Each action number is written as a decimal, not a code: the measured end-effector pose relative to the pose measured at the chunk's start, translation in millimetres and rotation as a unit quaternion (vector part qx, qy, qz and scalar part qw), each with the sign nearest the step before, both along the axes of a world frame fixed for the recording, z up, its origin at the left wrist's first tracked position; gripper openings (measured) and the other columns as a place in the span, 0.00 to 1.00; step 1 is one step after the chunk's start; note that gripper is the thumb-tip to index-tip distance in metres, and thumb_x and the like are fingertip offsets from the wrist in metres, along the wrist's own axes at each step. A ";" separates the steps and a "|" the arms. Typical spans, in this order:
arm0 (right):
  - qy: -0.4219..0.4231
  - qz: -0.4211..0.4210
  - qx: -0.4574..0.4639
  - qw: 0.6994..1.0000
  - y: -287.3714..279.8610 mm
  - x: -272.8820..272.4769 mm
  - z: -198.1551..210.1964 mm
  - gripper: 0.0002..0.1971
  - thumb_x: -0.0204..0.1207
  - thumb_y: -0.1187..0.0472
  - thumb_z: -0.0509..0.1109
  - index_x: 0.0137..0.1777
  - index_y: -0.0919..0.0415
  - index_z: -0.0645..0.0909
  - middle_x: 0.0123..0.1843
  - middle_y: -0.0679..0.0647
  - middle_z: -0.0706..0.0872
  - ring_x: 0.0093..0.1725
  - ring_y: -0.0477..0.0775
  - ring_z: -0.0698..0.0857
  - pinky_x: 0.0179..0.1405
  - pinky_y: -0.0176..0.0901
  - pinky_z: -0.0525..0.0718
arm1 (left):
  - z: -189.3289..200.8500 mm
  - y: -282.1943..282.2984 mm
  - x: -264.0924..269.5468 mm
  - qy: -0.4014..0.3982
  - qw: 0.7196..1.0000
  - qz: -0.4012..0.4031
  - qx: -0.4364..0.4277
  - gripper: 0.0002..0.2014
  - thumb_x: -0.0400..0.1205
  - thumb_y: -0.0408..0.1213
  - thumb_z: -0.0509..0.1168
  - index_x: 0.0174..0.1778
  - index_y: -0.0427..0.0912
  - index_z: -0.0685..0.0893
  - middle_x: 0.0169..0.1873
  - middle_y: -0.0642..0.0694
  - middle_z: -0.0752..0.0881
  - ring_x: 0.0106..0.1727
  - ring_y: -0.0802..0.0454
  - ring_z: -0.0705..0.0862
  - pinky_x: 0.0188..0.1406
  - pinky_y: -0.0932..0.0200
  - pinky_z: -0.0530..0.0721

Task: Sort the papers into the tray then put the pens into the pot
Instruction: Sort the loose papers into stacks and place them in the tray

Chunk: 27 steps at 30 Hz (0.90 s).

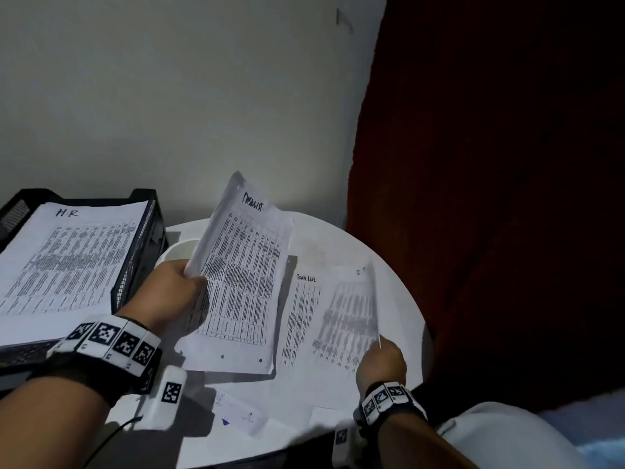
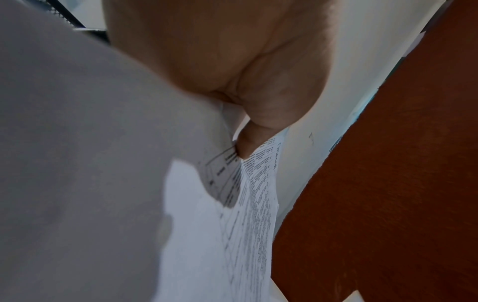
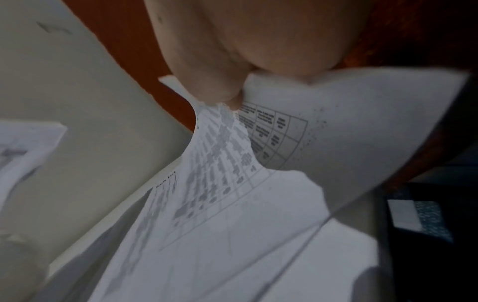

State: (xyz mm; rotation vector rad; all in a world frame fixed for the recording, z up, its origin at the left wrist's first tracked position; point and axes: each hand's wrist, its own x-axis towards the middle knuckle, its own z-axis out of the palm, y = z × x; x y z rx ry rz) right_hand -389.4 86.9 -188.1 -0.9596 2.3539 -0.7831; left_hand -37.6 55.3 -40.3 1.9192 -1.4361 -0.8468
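Paper sheet (image 1: 241, 265) pinched at its left edge by left hand (image 1: 169, 292)

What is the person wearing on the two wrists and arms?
Both forearms are bare, with no sleeves. The left wrist and right wrist each carry a black band ringed with white blocks printed with black square markers. A thin black cable trails from the left band.

Head cam downward; wrist cams close; shared: papers (image 1: 243, 282).
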 end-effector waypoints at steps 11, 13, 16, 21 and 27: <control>-0.476 -0.028 -0.193 0.857 -26.7 33.0 45.8 0.13 0.89 0.69 0.64 0.66 0.60 0.87 0.58 0.63 0.94 0.58 0.69 0.92 0.61 0.69 0.89 | -13.1 2.0 -2.0 0.081 0.995 0.001 0.061 0.05 0.81 0.27 0.62 0.46 0.34 0.84 0.25 0.42 0.83 0.28 0.42 0.82 0.29 0.49 0.82; -0.508 0.007 -0.158 0.847 -28.3 44.2 36.2 0.12 0.89 0.69 0.65 0.66 0.61 0.86 0.59 0.65 0.94 0.59 0.71 0.92 0.60 0.69 0.90 | -11.0 5.5 -13.0 0.158 0.984 0.014 0.085 0.05 0.81 0.24 0.58 0.43 0.31 0.79 0.20 0.43 0.73 0.20 0.48 0.73 0.19 0.59 0.72; -0.514 0.065 -0.099 0.849 -28.8 65.6 14.1 0.16 0.85 0.65 0.69 0.71 0.59 0.85 0.66 0.64 0.92 0.65 0.71 0.90 0.67 0.74 0.85 | -10.6 5.7 -27.9 0.212 0.973 0.027 0.091 0.13 0.85 0.41 0.58 0.36 0.39 0.75 0.22 0.43 0.70 0.21 0.50 0.69 0.23 0.59 0.67; -0.453 0.164 -0.065 0.874 -30.5 89.0 8.0 0.17 0.80 0.64 0.71 0.68 0.52 0.87 0.64 0.53 0.93 0.64 0.60 0.91 0.70 0.66 0.86 | -14.3 5.5 -32.0 0.250 0.962 -0.030 0.102 0.12 0.86 0.46 0.67 0.47 0.41 0.85 0.35 0.42 0.87 0.33 0.48 0.85 0.35 0.54 0.85; -0.083 0.054 0.035 0.995 -35.4 48.6 2.1 0.28 0.71 0.50 0.80 0.71 0.49 0.77 0.73 0.61 0.82 0.68 0.66 0.83 0.66 0.58 0.85 | -12.9 1.5 -15.5 0.122 0.990 0.007 0.070 0.07 0.84 0.23 0.61 0.44 0.30 0.84 0.26 0.37 0.81 0.20 0.49 0.79 0.19 0.61 0.80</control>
